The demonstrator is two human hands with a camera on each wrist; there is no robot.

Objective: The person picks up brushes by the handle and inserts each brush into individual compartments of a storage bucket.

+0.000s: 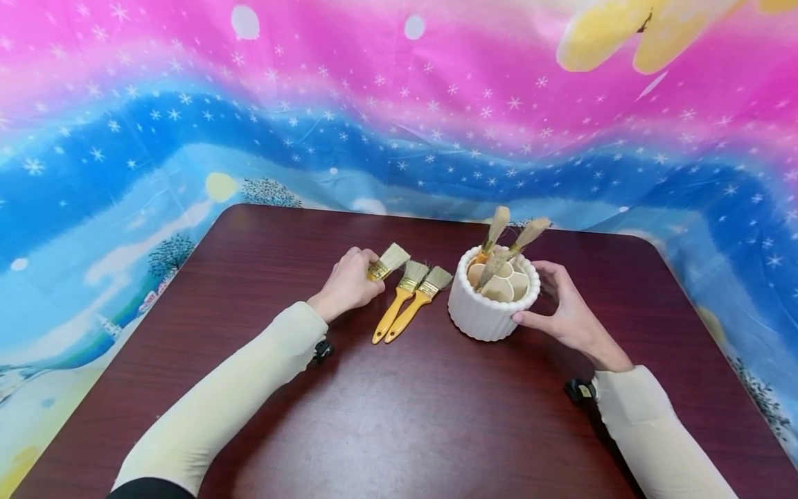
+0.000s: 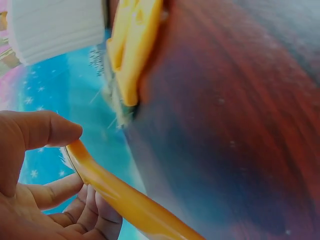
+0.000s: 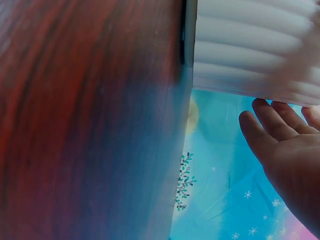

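Note:
My left hand (image 1: 350, 283) pinches a paintbrush (image 1: 391, 259) near its metal band, bristles pointing up and right in the head view. Its yellow handle (image 2: 135, 207) shows in the left wrist view, between thumb and fingers. Just right of that hand, two more yellow-handled paintbrushes (image 1: 416, 298) lie side by side on the table. A white ribbed round holder (image 1: 483, 315) with a beaded rim and inner compartments stands further right. Paintbrushes (image 1: 530, 234) lean in it, bristles up. My right hand (image 1: 564, 312) touches the holder's right side, thumb in front and fingers extended behind.
A dark reddish-brown table (image 1: 386, 416) with rounded far corners bears everything. Behind and beside it hangs a pink and blue cloth (image 1: 349, 138) with snowflakes. Small black wrist devices (image 1: 580, 391) sit at both sleeves.

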